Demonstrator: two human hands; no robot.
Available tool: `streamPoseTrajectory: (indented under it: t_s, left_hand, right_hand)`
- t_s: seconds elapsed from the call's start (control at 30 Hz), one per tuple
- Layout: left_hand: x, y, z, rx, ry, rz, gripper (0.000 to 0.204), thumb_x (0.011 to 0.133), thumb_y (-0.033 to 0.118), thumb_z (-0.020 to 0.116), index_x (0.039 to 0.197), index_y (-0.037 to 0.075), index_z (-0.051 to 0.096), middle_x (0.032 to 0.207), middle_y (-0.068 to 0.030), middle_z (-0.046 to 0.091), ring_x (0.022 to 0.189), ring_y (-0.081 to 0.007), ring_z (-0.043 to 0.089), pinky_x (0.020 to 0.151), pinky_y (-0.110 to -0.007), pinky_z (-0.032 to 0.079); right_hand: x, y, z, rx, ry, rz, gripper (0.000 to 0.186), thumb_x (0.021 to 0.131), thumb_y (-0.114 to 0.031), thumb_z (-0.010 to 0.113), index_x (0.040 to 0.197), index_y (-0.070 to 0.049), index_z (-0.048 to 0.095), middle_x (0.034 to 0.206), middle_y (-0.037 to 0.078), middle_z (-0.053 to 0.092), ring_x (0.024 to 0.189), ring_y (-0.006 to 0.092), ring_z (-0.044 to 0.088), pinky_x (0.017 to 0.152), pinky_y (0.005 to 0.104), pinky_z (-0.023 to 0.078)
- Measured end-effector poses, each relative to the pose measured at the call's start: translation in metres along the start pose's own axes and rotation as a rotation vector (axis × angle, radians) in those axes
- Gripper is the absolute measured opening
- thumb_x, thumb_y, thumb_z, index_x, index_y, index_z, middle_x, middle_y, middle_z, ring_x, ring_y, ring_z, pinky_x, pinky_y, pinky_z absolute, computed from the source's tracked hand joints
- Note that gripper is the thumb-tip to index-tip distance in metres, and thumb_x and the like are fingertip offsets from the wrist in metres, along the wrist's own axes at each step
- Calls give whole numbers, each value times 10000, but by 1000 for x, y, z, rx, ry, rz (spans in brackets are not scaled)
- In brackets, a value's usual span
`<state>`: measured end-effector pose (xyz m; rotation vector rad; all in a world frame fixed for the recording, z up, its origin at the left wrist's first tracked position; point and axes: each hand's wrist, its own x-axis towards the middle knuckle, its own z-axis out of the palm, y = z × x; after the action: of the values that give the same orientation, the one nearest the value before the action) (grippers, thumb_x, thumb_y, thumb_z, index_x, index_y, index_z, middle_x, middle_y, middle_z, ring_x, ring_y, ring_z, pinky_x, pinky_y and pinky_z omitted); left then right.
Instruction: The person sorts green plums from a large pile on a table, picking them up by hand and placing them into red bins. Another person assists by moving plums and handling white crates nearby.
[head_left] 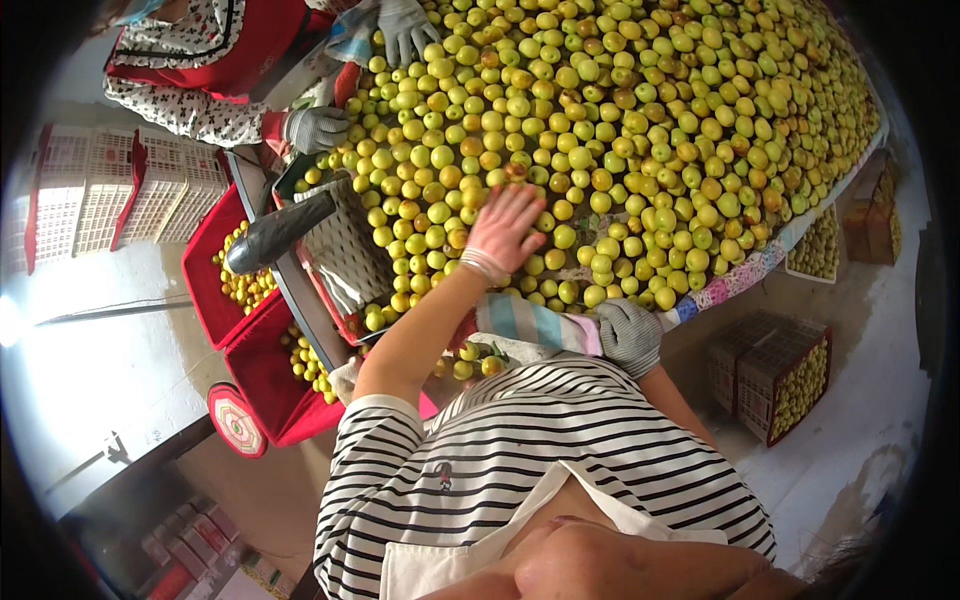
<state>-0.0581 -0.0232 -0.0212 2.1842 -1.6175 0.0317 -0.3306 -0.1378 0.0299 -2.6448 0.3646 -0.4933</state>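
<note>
My left hand (pixel 505 235), in a thin see-through glove with a pale cuff, lies on a broad heap of small round yellow-green fruits (pixel 660 150). Its fingers are stretched out and slightly apart, and some fruits show reddish-brown patches around it. At the near edge of the heap, my right hand (pixel 630 338) wears a grey knit glove. It rests on the cloth-padded edge (pixel 540 322), with its fingers bent and partly hidden, so I cannot tell whether they grip the cloth. A white woven basket (pixel 347 240) stands left of my left forearm.
At the upper left, a co-worker's grey-gloved hands (pixel 318 130) work by the heap. Red-lined bins (pixel 215 270) holding fruits sit beyond a metal frame with a dark rounded bar (pixel 280 232). White crates (pixel 125 195) are stacked at left; filled crates (pixel 770 375) stand on the floor at right.
</note>
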Motion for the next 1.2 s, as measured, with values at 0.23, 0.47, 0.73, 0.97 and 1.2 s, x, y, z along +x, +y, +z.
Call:
streamPoseTrajectory:
  t_s: [0.23,0.47,0.73,0.97,1.2]
  left_hand:
    - [-51,-53,-24,101,51,-208,565,947,397,516,1426,107,444,1504,-116,396,1394,-330,342,1150,-460,247]
    - [-102,-110,-39,272,116,-421,567,979,400,455,1454,95,401,1522,-142,358,1406,-347,310,1164,-471,210]
    - [-158,-156,-45,216,167,-943,674,988,525,353,1469,54,328,1492,-187,372,1355,-368,362,1084,-475,320]
    - [-35,-36,-60,-31,244,-366,588,858,244,639,1349,-21,451,1371,-262,467,1307,-443,394,1148,-516,237]
    - [68,33,8,-143,79,31,619,965,413,493,1459,63,361,1513,-176,348,1413,-366,295,1194,-485,168]
  right_hand:
    - [-2,-2,-1,21,-15,22,177,777,-106,627,936,-60,690,933,90,671,767,277,650,705,388,526]
    - [-2,1,3,28,-13,-1,173,780,-108,625,932,-60,692,931,97,672,788,285,653,727,383,527]
    - [-1,0,1,41,21,-15,154,782,-109,644,920,-59,690,919,101,671,775,291,655,708,385,533]
    - [-3,4,3,22,-23,14,167,788,-141,646,938,-82,687,947,90,666,770,283,649,706,390,519]
    - [-3,4,1,-1,-30,-19,174,800,-168,630,949,-100,688,971,78,667,758,269,642,691,382,511]
